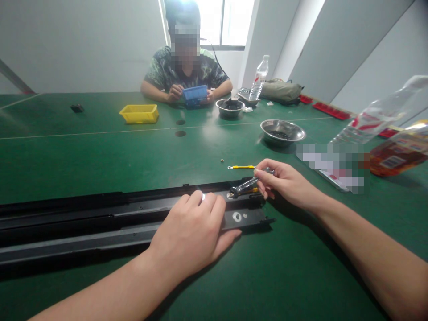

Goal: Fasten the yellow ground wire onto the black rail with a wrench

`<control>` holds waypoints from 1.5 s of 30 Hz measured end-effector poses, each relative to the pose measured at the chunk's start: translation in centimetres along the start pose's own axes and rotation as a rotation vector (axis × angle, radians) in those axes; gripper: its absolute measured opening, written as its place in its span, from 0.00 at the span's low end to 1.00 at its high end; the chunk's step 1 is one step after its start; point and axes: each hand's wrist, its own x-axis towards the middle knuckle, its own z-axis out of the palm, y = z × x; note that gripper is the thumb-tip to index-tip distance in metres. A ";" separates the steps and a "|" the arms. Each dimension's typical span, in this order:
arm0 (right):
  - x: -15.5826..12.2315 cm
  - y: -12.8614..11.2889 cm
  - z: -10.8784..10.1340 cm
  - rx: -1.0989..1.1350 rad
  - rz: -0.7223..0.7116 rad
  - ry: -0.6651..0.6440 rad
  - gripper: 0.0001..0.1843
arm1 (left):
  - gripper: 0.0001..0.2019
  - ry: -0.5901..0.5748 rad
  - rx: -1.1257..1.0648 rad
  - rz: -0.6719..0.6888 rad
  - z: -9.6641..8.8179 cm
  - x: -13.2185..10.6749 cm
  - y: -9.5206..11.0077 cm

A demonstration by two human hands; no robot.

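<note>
A long black metal rail (pixel 133 207) with raised edges lies across the table. My left hand (pixel 194 223) is closed over it near its right end, thumb on the near side. In my right hand (pixel 279 180) is a wrench (pixel 249 183), pinched by its handle. The wrench's head rests around a small brass-coloured nut (pixel 230 195) on the rail. Part of a yellow wire shows beneath the wrench, by my fingers. Just beyond the rail lies a short yellow wire (pixel 243 167) with ring terminals, and near it a loose small nut (pixel 222 160).
Beyond the rail stand a yellow bin (pixel 139 114) and two metal bowls (pixel 282 133) (pixel 230 108) with dark parts. A seated person (pixel 187 76) opposite holds a blue bin (pixel 195 93). Bottles (pixel 374 116) (pixel 401 149) and a blurred flat item (pixel 331 171) are at the right.
</note>
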 end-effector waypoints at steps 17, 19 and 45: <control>0.1 0.1 0.0 0.041 0.055 -0.004 0.18 | 0.21 -0.009 -0.014 -0.003 -0.1 0.0 0.1; 0.0 -0.1 0.0 -0.029 0.048 -0.008 0.19 | 0.21 -0.011 -0.013 -0.002 -0.1 0.0 0.1; -1.6 -2.2 -1.7 -0.323 0.391 -0.338 0.29 | 0.21 -0.036 -0.024 -0.015 -0.2 0.2 0.2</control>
